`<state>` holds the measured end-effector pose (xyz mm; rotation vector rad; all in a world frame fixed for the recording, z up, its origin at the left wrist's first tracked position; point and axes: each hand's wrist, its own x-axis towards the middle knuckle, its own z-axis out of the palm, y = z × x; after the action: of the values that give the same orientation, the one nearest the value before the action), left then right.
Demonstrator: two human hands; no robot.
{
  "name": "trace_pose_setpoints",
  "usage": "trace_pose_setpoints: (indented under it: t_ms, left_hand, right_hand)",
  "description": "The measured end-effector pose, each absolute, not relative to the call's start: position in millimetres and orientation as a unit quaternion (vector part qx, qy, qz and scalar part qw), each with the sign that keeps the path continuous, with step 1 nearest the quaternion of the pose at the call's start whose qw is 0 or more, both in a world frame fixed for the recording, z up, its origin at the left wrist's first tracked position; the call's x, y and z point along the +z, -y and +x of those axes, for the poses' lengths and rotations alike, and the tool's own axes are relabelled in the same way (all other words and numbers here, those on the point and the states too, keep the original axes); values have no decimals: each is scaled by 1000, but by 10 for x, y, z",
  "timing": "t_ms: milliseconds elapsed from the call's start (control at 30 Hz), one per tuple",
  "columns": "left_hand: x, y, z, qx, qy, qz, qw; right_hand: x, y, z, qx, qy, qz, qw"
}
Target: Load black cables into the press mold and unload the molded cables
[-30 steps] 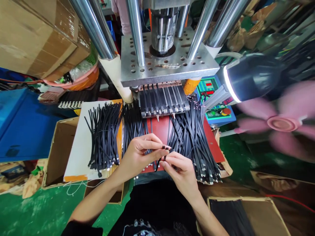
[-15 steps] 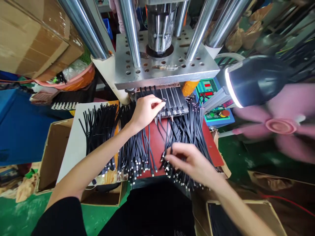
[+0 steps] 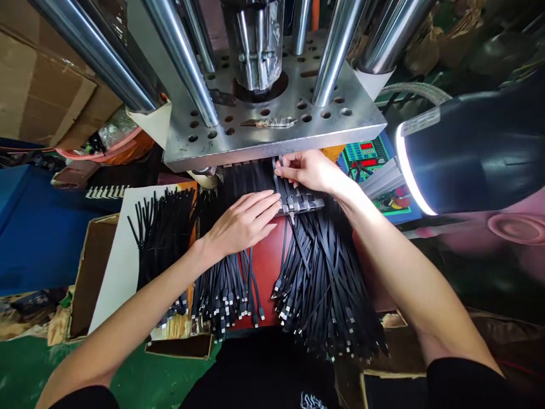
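Note:
My right hand (image 3: 313,169) pinches a flat black USB cable (image 3: 276,166) between thumb and fingers, just under the front edge of the steel press plate. Stretched out flat, the fingers of my left hand (image 3: 244,222) lie over the front left part of the slotted metal fixture (image 3: 315,204), their tips by the cable's near end. Other cables lie in the fixture's slots, partly hidden by my hands. Bundles of black cables with silver plugs hang in front, one at the right (image 3: 327,272) and one at the left (image 3: 225,289).
Above the fixture sits the thick press plate (image 3: 272,139) with steel columns (image 3: 181,59). A lit lamp (image 3: 460,153) and a control panel (image 3: 366,156) stand at the right. Another cable pile (image 3: 164,233) lies on a white board (image 3: 113,255) at left, near a blue bin (image 3: 38,227).
My right hand has moved up from the right cable bundle to the fixture, with a cable in its fingers. My left hand has come down slightly and flattened. The view has shifted closer.

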<state>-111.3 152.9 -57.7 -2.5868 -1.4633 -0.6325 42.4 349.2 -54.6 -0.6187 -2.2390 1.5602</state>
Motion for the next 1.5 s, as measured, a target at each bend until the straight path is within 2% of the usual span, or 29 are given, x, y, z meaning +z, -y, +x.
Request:
trace_pose_setpoints:
  t_ms: [267,433,500,600,700,833,1067,1200,1267,1333,1367,1433,1500]
  left_hand:
    - [-539,-1580,-875,-96,556,-822,78]
    - [-621,-1486,-591,-49,625,-772,101]
    - [-619,-1474,-502,-29,648,-755,97]
    - [-536,-1543,-472,-22,667,-743,57]
    - [-423,-1735,-592,-34,689,-724,17]
    - [-403,-2118,-869,-72,697,-713,12]
    - [-422,-2685,-1140,-110,696,-709,-36]
    - [-257,-1912,-1013,-205,655,-724,-64]
    - [-139,-1141,-886,-282,622,-716,-144]
    - [-52,-321,-765,-308,608,-673,-287]
    - [-39,48,-717,-291,609,-640,-367]
    - [-89,622,-639,-248,620,-569,-481]
    - [-216,957,-563,-228,649,-498,-527]
  right_hand:
    - [-660,-3479,442,514,796,-202,248]
    - [-578,-3286,580,358,847,-283,274]
    - [-539,-3114,732,264,888,-277,255]
    - [-520,-2894,886,132,938,-269,174]
    - [-516,-2861,788,52,938,-325,106]
    - [-498,-3077,409,39,926,-366,80]
    - [-389,-3543,-2,128,913,-362,135]
    - [-321,-2825,451,81,925,-345,137]
    - [-351,-2076,837,98,921,-336,173]
    - [-434,-1259,1129,220,930,-278,97]
    - [-493,-894,1197,247,921,-297,43]
    - [-619,-359,1173,250,890,-373,-77]
    - [-725,-131,1024,237,859,-425,-160]
